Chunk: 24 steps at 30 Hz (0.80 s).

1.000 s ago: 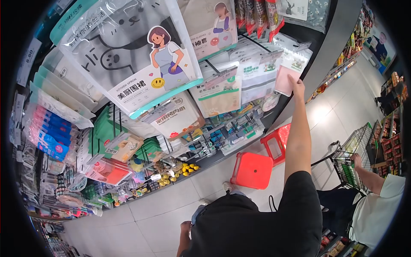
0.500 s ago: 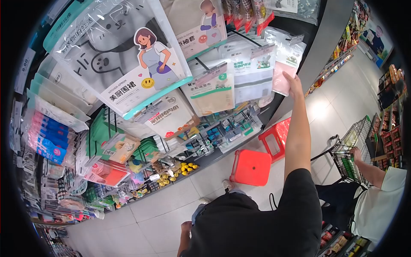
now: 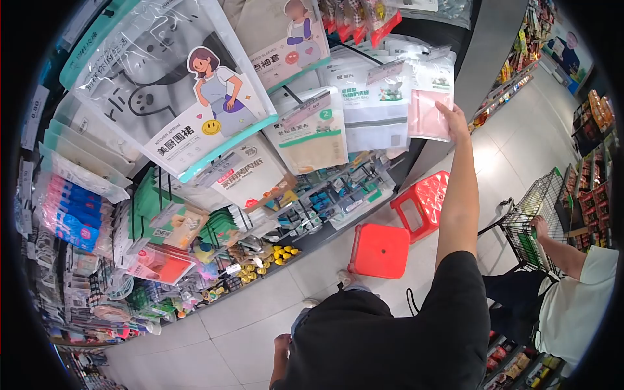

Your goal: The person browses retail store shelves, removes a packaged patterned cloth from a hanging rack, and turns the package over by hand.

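Note:
My right hand (image 3: 455,121) grips the right edge of a flat, clear packet with pink contents (image 3: 429,116), its fingertips on the front. The packet's white, green-printed header hangs at the end of the display rack. Just left of it hangs a white laundry bag packet (image 3: 376,107), then a packet with a beige lower half and green stripe (image 3: 312,133). My left hand (image 3: 281,342) hangs low beside my hip, near no goods. Its fingers are mostly hidden.
A large kitchen apron packet (image 3: 182,91) juts out at upper left. Two red plastic stools (image 3: 379,251) stand on the tiled floor below the rack. At right, another person in a white top (image 3: 578,312) has a hand on a wire shopping cart (image 3: 533,214).
The lower part of the pink packet has swung right, away from the laundry bag packet, with my right hand on it. The whole view has shifted slightly. My left hand hangs as before.

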Motion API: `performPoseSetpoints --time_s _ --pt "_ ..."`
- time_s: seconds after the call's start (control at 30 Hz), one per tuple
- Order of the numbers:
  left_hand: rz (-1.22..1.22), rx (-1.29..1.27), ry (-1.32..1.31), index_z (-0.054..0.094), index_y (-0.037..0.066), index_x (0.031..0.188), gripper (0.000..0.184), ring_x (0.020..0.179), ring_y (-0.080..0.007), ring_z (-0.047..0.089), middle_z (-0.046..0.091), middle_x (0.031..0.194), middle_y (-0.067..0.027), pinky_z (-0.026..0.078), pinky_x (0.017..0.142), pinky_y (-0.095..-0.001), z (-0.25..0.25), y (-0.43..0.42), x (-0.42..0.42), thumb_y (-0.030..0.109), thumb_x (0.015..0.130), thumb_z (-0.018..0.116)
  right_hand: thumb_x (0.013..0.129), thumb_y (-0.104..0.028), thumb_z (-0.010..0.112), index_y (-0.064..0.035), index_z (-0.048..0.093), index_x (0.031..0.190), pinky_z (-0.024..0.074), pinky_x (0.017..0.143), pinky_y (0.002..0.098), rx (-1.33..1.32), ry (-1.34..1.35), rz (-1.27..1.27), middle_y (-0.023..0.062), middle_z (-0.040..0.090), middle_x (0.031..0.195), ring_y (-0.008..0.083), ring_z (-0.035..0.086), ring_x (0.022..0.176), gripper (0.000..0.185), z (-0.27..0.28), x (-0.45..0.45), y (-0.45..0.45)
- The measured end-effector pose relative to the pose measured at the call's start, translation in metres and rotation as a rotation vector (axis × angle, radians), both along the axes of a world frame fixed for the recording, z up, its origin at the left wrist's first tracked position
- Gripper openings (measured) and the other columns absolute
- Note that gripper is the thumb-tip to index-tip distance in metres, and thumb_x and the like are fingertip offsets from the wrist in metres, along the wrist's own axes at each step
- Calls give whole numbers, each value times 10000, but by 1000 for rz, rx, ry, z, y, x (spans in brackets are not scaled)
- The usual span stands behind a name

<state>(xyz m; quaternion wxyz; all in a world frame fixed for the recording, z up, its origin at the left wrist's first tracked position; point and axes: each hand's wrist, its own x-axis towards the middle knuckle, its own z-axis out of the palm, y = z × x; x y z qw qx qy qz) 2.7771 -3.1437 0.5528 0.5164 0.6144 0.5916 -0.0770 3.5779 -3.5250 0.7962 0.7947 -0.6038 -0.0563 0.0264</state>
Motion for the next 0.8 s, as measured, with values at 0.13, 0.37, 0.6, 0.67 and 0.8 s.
performPoseSetpoints --time_s 0.13,0.37,0.6,0.67,0.8 --pt "82 -88 -42 663 -36 820 160 625 -162 593 643 711 -74 488 583 -299 -85 11 -43 71 720 598 810 -162 688 59 551 1090 512 740 284 -55 -17 17 124 638 987 166 630 833 381 1 4 -8" --pt "30 6 -64 654 -34 806 109 602 -151 574 639 703 -73 477 581 -274 -12 -9 -1 43 751 601 796 -169 702 56 565 1074 509 724 276 -39 1 14 121 643 966 160 630 812 383 6 0 -8" --pt "69 -42 -32 653 -30 819 105 614 -137 574 641 714 -73 466 572 -266 -13 -10 6 45 788 587 781 -240 720 66 579 1054 496 703 269 -213 -27 -85 111 644 940 152 623 793 433 -3 10 -2" --pt "58 -35 -26 653 -33 823 109 615 -139 575 641 716 -74 466 573 -268 -29 -6 -2 45 786 585 780 -263 720 76 580 1052 491 706 270 -324 -25 -120 111 646 932 153 620 795 457 -6 13 3" --pt "28 -16 -34 652 -38 830 117 619 -143 576 640 718 -76 466 575 -272 -90 3 -31 43 783 581 777 -288 719 88 572 1073 482 720 270 -515 -64 -156 120 646 952 155 616 819 501 -23 26 6"
